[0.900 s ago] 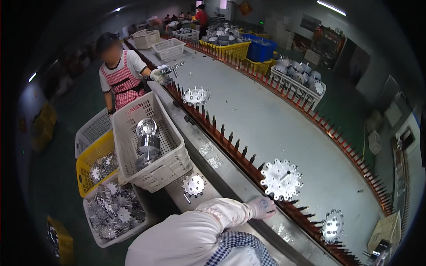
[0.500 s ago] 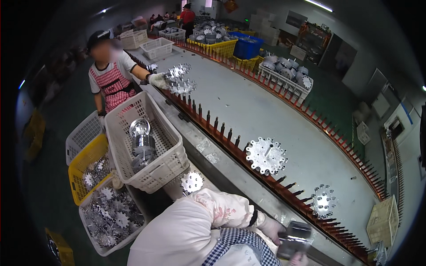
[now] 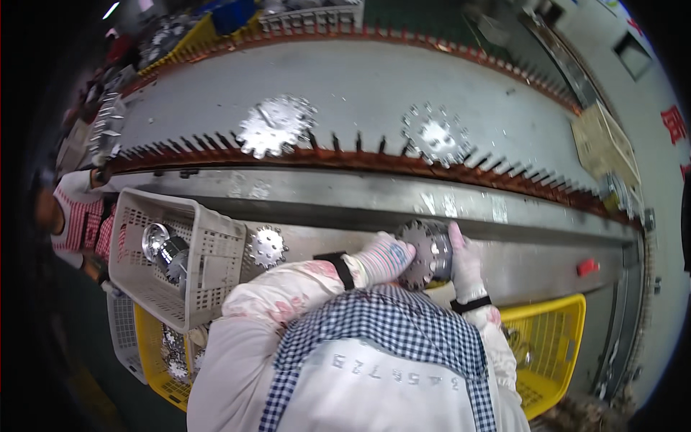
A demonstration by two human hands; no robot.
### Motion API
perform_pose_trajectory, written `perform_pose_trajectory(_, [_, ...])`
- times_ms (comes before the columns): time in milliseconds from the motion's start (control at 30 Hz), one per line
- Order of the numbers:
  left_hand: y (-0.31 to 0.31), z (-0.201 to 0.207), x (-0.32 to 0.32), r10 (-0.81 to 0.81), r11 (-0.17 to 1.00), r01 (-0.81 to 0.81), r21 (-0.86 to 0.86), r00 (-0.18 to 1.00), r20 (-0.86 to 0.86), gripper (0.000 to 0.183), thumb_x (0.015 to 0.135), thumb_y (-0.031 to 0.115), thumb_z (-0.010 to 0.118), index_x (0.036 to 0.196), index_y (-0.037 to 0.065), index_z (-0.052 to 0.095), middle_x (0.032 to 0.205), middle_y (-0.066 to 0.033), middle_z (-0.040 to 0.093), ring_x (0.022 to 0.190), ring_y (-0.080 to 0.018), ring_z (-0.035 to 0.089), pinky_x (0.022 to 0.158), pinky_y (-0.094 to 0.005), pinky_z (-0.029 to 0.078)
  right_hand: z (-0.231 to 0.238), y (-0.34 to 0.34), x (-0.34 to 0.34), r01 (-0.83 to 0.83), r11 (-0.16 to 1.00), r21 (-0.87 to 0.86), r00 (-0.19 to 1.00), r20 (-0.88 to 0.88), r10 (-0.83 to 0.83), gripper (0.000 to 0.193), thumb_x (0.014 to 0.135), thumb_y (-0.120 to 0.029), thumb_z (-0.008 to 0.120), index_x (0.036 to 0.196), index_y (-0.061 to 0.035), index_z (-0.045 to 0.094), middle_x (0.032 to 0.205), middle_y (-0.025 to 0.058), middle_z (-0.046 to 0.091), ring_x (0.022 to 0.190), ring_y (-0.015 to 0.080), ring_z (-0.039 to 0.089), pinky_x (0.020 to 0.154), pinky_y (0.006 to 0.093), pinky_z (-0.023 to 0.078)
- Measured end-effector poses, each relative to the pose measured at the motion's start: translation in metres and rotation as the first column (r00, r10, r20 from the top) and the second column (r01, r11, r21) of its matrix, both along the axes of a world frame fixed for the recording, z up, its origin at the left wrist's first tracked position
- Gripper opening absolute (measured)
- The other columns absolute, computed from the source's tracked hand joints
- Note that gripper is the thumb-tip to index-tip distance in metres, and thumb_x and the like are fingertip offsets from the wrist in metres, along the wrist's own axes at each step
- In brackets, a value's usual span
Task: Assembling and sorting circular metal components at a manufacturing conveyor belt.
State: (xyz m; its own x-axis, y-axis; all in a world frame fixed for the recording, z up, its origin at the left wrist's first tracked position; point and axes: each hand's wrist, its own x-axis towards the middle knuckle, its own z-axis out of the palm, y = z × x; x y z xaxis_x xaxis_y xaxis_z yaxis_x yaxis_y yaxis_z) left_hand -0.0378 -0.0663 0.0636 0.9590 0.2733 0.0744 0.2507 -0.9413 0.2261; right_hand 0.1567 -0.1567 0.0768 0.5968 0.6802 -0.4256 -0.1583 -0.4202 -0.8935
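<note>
In front of my chest, over the metal work ledge (image 3: 504, 270), I hold a shiny metal drum (image 3: 440, 248) with a toothed metal disc (image 3: 415, 253) at its left end. My left hand (image 3: 387, 258), in a striped knit glove, is closed on the disc's left edge. My right hand (image 3: 467, 268), gloved too, grips the drum from the right with the thumb up. Another toothed disc (image 3: 268, 246) lies on the ledge to my left. Beyond the ledge, two toothed discs, one to the left (image 3: 277, 127) and one to the right (image 3: 435, 135), sit at the row of pegs.
A grey crate (image 3: 209, 277) with metal drums stands at my left, above a yellow crate (image 3: 155, 360) of toothed parts. At my right is a yellow basket (image 3: 568, 353); a red object (image 3: 587, 267) lies on the ledge. A co-worker (image 3: 86, 216) stands far left.
My view has swung right and down. The drum, low at the right before, is now in front of me between both hands, with its toothed end showing.
</note>
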Motion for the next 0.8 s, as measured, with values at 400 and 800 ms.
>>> perform_pose_trajectory(400, [0.014,0.015,-0.102,0.549,0.789,-0.581,-0.2,0.813,-0.195,0.026,0.097,0.027,0.054,0.112,0.006,0.057,0.087,-0.0194,0.07,0.084,-0.0394,0.068,0.074,-0.0504,0.053,0.043,-0.248,0.218,0.776,0.63,0.005,0.59,0.348,-0.729,0.084,0.094,-0.071,0.045,0.135,0.0009,0.059,0.129,0.0137,0.066,0.119,0.0336,0.061,0.103,0.0381,0.046])
perform_pose_trajectory(800, [0.009,-0.027,-0.127,0.858,0.465,-0.885,-0.038,0.461,-0.226,0.03,0.095,0.035,0.058,0.112,0.01,0.06,0.095,-0.0177,0.072,0.089,-0.0358,0.07,0.079,-0.048,0.054,-0.091,-0.41,0.223,0.753,0.382,-0.535,0.607,0.79,-0.09,0.084,0.098,-0.069,0.034,0.113,0.0059,0.069,0.113,0.0297,0.068,0.101,0.047,0.065,0.088,0.0503,0.05])
